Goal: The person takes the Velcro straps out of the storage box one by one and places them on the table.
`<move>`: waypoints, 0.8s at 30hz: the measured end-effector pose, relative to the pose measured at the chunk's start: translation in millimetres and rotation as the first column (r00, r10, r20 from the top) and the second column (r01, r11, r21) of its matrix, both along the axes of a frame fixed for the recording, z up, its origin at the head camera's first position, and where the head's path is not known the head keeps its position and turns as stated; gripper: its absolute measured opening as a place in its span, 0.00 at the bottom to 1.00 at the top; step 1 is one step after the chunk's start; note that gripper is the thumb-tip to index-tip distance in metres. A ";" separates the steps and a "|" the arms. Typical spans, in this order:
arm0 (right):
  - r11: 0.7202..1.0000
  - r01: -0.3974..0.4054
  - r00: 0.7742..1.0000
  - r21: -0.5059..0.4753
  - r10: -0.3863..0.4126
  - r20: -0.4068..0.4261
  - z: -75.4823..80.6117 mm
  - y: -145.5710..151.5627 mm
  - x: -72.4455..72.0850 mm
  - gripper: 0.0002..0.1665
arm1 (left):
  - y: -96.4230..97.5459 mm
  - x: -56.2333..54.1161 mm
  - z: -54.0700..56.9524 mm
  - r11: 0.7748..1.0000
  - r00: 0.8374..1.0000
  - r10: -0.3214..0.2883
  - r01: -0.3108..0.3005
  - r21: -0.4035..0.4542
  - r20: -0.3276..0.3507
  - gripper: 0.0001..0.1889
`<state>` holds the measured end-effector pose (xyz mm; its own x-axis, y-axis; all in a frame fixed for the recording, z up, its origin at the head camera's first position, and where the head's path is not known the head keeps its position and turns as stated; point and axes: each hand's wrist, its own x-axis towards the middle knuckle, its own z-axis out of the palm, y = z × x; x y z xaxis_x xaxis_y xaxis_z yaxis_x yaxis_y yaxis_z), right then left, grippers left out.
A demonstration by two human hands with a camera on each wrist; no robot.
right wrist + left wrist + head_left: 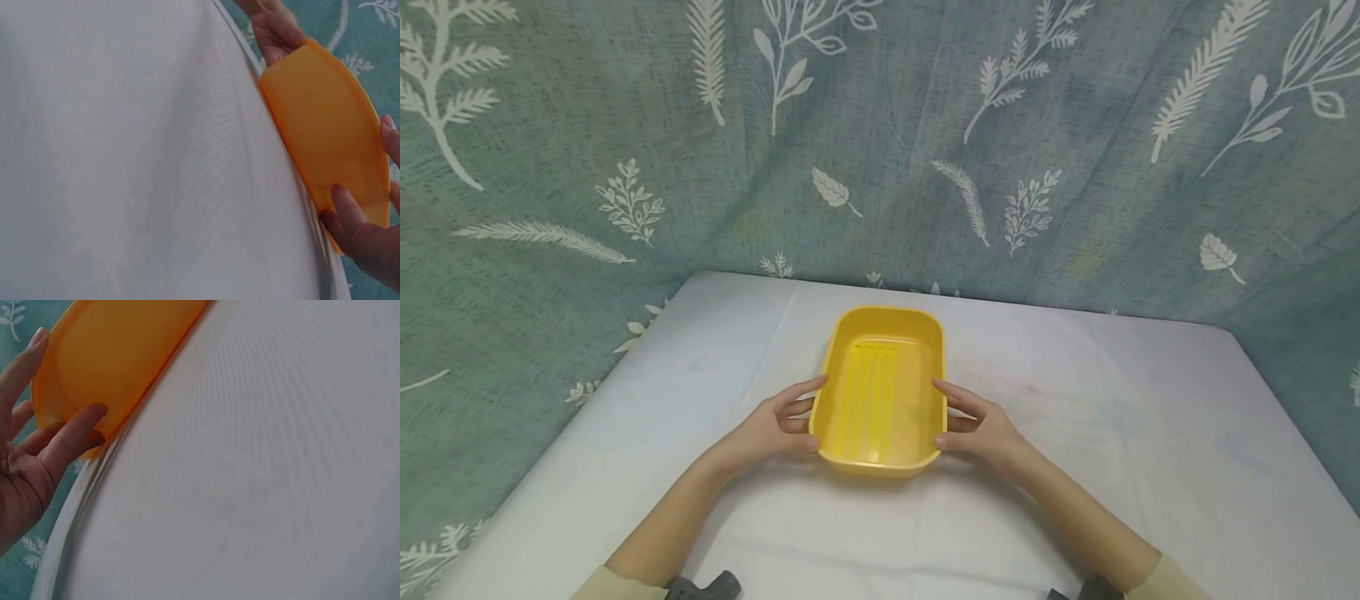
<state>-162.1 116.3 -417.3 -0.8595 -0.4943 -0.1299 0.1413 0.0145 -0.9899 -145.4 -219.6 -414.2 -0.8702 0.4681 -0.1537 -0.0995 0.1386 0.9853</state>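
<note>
At left, the left hand point(784, 425) is gripping one yellow tray's point(912, 400) side. The tray is lying between two hands over one white table point(1112, 408), only the head view showing its striped floor. The right hand point(983, 427) is grasping its other side; the right wrist view is catching both hands.

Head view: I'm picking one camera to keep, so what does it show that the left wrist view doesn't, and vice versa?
Only the head view shows the right hand, the inside of the tray, both sleeves and the dark wrist gear.

Only the left wrist view shows the palm side of the left hand close up, with fingertips against the tray's outer wall.

Both show the left hand touching the tray, the white table and the green curtain with its pale leaf pattern.
</note>
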 end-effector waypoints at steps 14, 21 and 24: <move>0.999 0.026 0.999 -0.032 -0.025 0.045 0.3 24.1 13.8 0.49 | 23.8 -1.0 -1.3 1.000 0.999 -0.001 0.001 0.002 0.037 0.45; 0.999 0.037 0.999 -0.023 -0.036 0.039 2.0 35.3 18.6 0.48 | 35.0 -3.4 -3.3 1.000 0.999 -0.001 0.002 -0.003 0.035 0.45; 0.999 0.050 0.998 -0.007 -0.049 0.035 2.4 39.1 20.2 0.48 | 39.3 -4.6 -4.5 1.000 1.000 -0.006 0.006 0.003 0.025 0.45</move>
